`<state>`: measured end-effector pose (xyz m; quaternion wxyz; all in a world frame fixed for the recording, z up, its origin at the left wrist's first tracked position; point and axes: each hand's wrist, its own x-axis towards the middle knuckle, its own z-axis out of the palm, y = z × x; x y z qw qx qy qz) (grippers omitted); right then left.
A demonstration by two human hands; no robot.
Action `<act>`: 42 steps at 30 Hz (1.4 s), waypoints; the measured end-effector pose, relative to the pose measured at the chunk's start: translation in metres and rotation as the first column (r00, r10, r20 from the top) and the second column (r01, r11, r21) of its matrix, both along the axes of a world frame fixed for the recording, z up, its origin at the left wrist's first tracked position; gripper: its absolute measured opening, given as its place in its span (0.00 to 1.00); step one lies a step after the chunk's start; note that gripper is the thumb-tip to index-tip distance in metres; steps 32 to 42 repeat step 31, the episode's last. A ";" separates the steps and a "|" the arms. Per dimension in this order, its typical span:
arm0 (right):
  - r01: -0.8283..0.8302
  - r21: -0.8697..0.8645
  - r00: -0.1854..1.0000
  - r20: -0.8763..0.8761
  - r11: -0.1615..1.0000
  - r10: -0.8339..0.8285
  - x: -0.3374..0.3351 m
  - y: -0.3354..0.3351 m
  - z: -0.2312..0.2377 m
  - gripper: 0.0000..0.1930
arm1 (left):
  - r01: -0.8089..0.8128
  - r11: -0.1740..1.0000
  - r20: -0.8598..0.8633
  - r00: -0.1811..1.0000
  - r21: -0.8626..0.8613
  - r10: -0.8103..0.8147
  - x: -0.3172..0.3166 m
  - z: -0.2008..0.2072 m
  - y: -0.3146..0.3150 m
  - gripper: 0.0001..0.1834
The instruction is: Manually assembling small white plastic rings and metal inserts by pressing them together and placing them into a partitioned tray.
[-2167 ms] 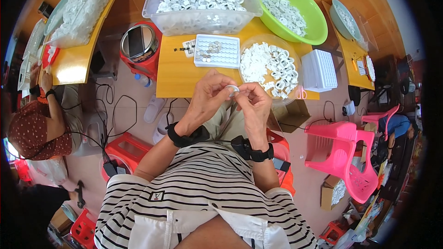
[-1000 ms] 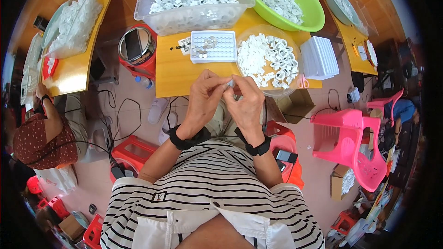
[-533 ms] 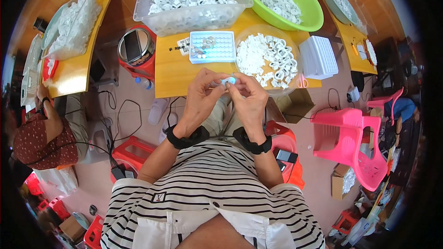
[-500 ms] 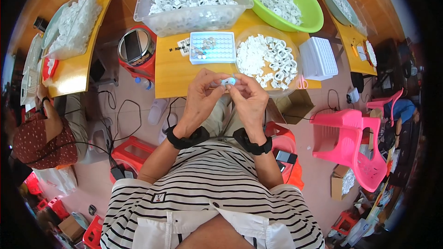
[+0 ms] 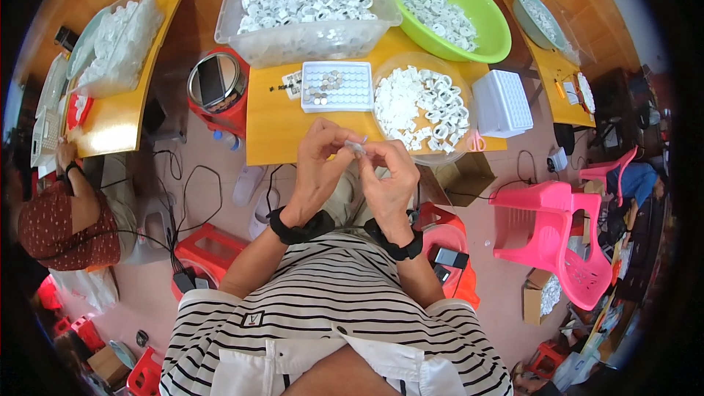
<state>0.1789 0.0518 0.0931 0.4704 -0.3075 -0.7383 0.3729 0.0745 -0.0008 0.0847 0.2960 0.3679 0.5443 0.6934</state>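
Note:
My left hand (image 5: pixel 320 165) and my right hand (image 5: pixel 389 176) meet in front of the table's near edge. Both pinch one small white plastic part (image 5: pixel 355 147) between thumbs and fingertips, which cover much of it. Just beyond stands a shallow white tray (image 5: pixel 361 108) with rows of round pockets and several small silvery discs (image 5: pixel 328 82) lying in it. To its right, a clear round tray (image 5: pixel 423 155) holds loose white pieces (image 5: pixel 396 95) on the left and ring-shaped white parts (image 5: pixel 444 111) on the right.
A clear plastic bin (image 5: pixel 312 45) and a green basin (image 5: pixel 495 38), both full of white parts, stand at the table's back. Stacked white trays (image 5: pixel 503 105) and pink scissors (image 5: pixel 477 141) lie right. A pink chair (image 5: pixel 539 213) stands right; a co-worker (image 5: pixel 70 224) sits left.
Both hands have drawn slightly nearer to me, still holding the white part, which has turned between the fingertips. The view has shifted slightly.

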 end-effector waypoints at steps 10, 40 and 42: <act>-0.041 -0.186 0.999 0.022 0.982 0.045 0.002 0.005 0.000 0.06 | 0.102 0.992 0.027 0.995 -0.076 -0.100 -0.011 -0.004 -0.011 0.08; 0.392 -0.260 0.920 0.118 0.883 -0.374 0.194 0.122 0.063 0.08 | -0.348 0.912 -0.378 0.891 -0.215 0.251 -0.073 -0.089 -0.026 0.05; 0.392 -0.260 0.920 0.118 0.883 -0.374 0.194 0.122 0.063 0.08 | -0.348 0.912 -0.378 0.891 -0.215 0.251 -0.073 -0.089 -0.026 0.05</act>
